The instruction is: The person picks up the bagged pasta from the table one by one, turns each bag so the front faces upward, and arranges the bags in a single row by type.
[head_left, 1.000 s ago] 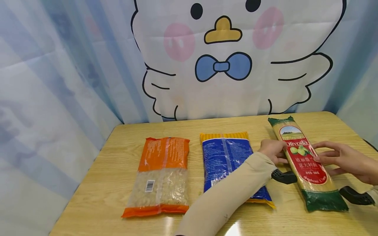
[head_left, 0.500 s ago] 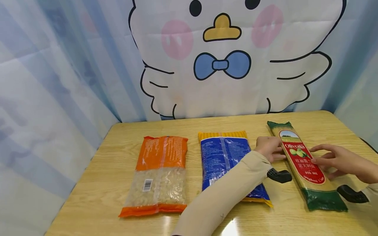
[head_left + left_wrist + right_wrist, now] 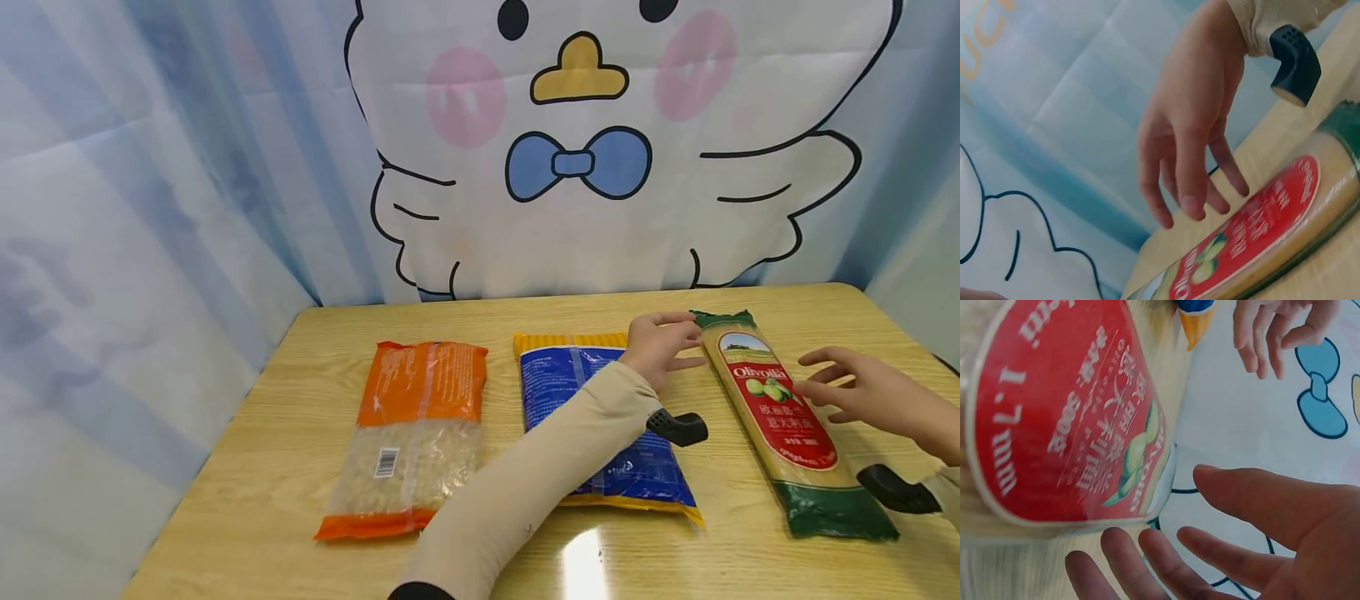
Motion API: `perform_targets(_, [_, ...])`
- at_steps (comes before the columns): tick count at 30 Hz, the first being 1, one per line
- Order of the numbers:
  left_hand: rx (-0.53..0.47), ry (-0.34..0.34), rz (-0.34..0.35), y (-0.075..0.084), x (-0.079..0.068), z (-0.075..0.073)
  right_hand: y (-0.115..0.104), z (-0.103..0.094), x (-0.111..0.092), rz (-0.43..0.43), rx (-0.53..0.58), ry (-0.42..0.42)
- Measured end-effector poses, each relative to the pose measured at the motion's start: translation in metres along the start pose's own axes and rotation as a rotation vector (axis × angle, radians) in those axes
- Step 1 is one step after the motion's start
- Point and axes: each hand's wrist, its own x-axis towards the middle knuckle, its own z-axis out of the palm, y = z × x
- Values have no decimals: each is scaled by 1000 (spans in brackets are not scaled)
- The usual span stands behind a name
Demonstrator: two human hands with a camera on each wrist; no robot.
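Note:
A long bag of spaghetti [image 3: 772,400] with green ends and a red label lies slanted on the right of the table, label up. My left hand [image 3: 660,346] hovers left of its far end, fingers loosely extended and holding nothing. On the other side, my right hand [image 3: 873,396] is held above the bag's right edge, fingers spread and slightly bent, also holding nothing. The left wrist view shows the right hand [image 3: 1191,119] hanging over the red label. In the right wrist view, fingers of the right hand [image 3: 1260,537] extend beside the bag's edge.
A blue bag with yellow ends [image 3: 630,467] lies mid-table, partly hidden under the left sleeve [image 3: 540,467]. Further left is an orange bag with a see-through lower half [image 3: 427,392]. A printed curtain [image 3: 570,233] hangs behind the wooden table [image 3: 247,492].
My left hand has let go of the spaghetti bag's left side and moved up and left, its fingers straightening. My right hand has lifted slightly off the right side. The bag now lies still.

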Motion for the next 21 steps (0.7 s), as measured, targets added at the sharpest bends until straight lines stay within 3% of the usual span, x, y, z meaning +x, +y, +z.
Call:
perform_targets(10, [158,-72,7,33,3,-37,-30,-5,7,-76,-7,1])
perform_targets(17, [253,-96,24,46,2,-59,-44,-1,13,-137,-38,8])
perform_targets(21, [274,-96,23,51,2,-74,-51,6,17,-176,-1,6])
